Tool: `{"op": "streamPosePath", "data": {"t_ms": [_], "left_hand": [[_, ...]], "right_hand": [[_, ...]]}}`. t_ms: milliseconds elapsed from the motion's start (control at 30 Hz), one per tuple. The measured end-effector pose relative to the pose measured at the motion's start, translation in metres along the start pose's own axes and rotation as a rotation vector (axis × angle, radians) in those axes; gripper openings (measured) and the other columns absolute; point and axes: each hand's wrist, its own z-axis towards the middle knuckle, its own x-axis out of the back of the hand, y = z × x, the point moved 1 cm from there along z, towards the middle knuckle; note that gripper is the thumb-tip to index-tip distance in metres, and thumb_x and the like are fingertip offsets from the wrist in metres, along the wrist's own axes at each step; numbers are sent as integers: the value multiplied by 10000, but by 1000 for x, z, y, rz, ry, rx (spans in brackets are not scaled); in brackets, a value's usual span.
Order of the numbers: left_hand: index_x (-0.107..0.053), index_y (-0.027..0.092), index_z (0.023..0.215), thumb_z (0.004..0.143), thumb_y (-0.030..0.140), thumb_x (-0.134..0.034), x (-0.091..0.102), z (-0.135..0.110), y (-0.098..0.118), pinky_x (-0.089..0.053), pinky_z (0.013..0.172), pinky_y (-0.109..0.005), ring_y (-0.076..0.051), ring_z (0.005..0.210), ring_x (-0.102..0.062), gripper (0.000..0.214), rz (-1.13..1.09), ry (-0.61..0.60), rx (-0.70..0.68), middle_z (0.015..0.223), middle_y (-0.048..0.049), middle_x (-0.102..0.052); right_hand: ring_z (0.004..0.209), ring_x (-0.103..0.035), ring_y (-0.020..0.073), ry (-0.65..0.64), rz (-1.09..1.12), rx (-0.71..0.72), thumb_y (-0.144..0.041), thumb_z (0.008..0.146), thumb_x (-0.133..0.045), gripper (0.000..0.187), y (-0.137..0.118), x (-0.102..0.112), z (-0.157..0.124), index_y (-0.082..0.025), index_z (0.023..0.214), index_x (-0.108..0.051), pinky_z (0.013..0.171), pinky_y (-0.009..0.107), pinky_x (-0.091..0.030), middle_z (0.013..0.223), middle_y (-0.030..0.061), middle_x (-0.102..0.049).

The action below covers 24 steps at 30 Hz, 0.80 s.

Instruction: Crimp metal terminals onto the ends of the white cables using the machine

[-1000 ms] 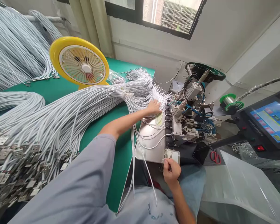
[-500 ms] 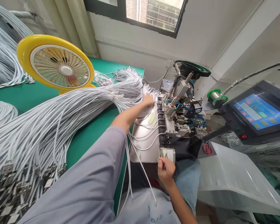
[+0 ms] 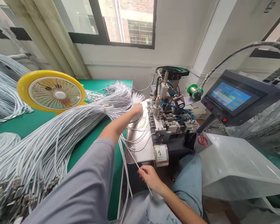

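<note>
My left hand (image 3: pixel 137 109) reaches far forward, over white cables at the edge of the machine's metal plate (image 3: pixel 140 152); its fingers are mostly hidden from me. Just beyond it, a fan of cable ends (image 3: pixel 137 98) points toward the machine. Closer to my body, my right hand (image 3: pixel 149 176) is closed, its fingertips on a loose white cable (image 3: pixel 134 158) that hangs over the plate's front edge. Several cables loop across the plate into the row of black clamps (image 3: pixel 156 138) on the machine (image 3: pixel 168 115). A large cable bundle (image 3: pixel 81 119) lies under and beside my left arm.
A yellow fan (image 3: pixel 22 90) stands on the green table (image 3: pixel 84 146). A tape roll (image 3: pixel 161 155) sits at the machine's front corner. To the right are a phone (image 3: pixel 189 140), red scissors (image 3: pixel 203 140), a control screen (image 3: pixel 231 96) and a translucent sheet (image 3: pixel 238 158).
My right hand has moved from the tape roll down and left to the loose cable. My left hand stays by the cable ends. The camera view has tilted up and turned right.
</note>
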Motion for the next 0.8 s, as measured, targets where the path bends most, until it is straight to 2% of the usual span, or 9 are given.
{"op": "streamPosePath", "data": {"t_ms": [167,300,400,500,567,600,633,700,800], "left_hand": [[-581,165,1145,893,286,-537,-2,-28,8,-392,1007,-478,-233,1159,-511,283,-36,-34,-28,1250,-90,-551],[-630,137,1089,843,108,-460,6,-37,19,-295,1061,-475,-268,1216,-466,300,-81,45,42,1258,-133,-562],[-601,71,1131,840,73,-405,14,-47,34,-325,1043,-416,-267,1242,-438,351,-148,160,103,1322,-192,-494],[-518,91,1238,919,120,-296,15,-77,62,-335,1051,-394,-229,1279,-400,390,-270,342,113,1363,-175,-450],[-571,128,1141,939,220,-374,16,-112,90,-439,946,-350,-192,1097,-550,296,-681,597,-90,1150,-124,-599],[-571,147,1137,940,278,-413,15,-131,106,-484,862,-311,-171,1002,-595,284,-865,602,-244,1075,-98,-628],[-563,157,1155,930,323,-457,15,-150,121,-508,761,-268,-149,900,-626,299,-1002,539,-390,1025,-84,-643],[-580,166,1151,879,350,-564,16,-183,147,-498,635,-213,-118,771,-634,329,-1096,404,-614,1016,-83,-649],[-657,152,1009,910,246,-514,21,-209,165,-446,561,-178,-79,634,-577,198,-1053,423,-714,782,-42,-641]], "right_hand": [[643,-510,124,64,-131,146,-267,865,-441,273,-20,13,-11,-163,707,-638,595,232,-335,640,-4,-590],[627,-509,125,34,-259,190,-253,873,-424,273,-49,46,-31,-179,723,-640,603,234,-334,661,-5,-615],[570,-481,122,146,-292,174,-239,826,-483,237,-62,85,-41,-175,657,-636,560,237,-322,582,-10,-576],[584,-516,131,382,-174,135,-262,756,-582,120,-71,120,-45,-172,760,-661,574,244,-391,623,-5,-598],[621,-553,139,492,-51,190,-291,715,-634,122,-79,134,-45,-169,722,-629,588,250,-433,660,7,-616],[618,-558,137,555,16,222,-302,701,-651,136,-83,137,-45,-173,696,-611,577,247,-443,655,4,-613],[605,-557,132,617,77,256,-307,689,-666,148,-87,138,-44,-177,677,-596,563,243,-447,640,-2,-605],[575,-554,120,726,186,319,-303,679,-685,153,-95,134,-42,-184,671,-590,544,239,-458,623,-12,-600],[583,-582,121,774,279,383,-292,694,-691,126,-101,123,-41,-190,727,-627,570,251,-494,664,-4,-634]]}}
